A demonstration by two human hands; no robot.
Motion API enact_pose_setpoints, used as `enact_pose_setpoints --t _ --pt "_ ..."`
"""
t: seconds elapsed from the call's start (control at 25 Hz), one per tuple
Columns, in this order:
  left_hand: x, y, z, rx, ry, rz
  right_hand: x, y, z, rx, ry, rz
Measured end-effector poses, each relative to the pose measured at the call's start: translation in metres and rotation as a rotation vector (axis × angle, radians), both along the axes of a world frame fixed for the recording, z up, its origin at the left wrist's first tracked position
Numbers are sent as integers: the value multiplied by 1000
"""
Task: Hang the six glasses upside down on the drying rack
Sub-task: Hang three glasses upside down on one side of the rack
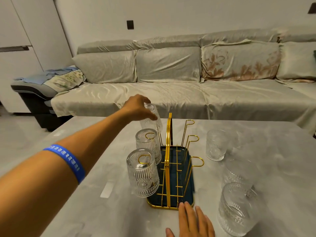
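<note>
A gold wire drying rack (169, 151) on a dark blue tray (188, 187) stands mid-table. Two ribbed glasses hang upside down on its left pegs, a near one (142, 173) and a middle one (147, 144). My left hand (136, 108) grips a third glass (152, 120), upside down, at the far left peg. Three glasses stand on the table to the right: a far glass (215, 144), a middle glass (237, 173) and a near glass (236, 209). My right hand (191, 221) rests flat, fingers apart, touching the tray's near edge. The three right pegs (194, 139) are bare.
The grey table (102, 168) ends at a far edge just behind the rack, with a covered sofa (171, 93) beyond it. A pale strip (106, 189) lies on the table left of the rack.
</note>
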State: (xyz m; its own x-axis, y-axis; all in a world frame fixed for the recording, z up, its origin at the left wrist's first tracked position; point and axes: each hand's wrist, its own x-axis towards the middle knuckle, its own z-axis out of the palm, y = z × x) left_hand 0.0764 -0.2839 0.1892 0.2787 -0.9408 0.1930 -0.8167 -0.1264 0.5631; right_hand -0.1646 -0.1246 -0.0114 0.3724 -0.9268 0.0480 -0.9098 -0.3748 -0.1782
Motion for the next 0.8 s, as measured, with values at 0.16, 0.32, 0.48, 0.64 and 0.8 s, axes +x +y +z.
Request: enact_pose_setpoints --t 0.16,0.32,0.48,0.64,0.8 --pt "-7 -6 -24 51 -51 -13 -6 -2 -3 35 62 65" --pt "-10 -12 -32 92 -56 -8 -3 -2 -7 76 32 46" --pt "-8 -15 -31 115 -46 -12 1 -6 -11 36 17 34" --pt "-13 -5 -29 183 -13 -32 -1 0 -6 31 -6 32" --pt "-18 66 -18 -235 459 90 -1 7 8 111 -53 -6"
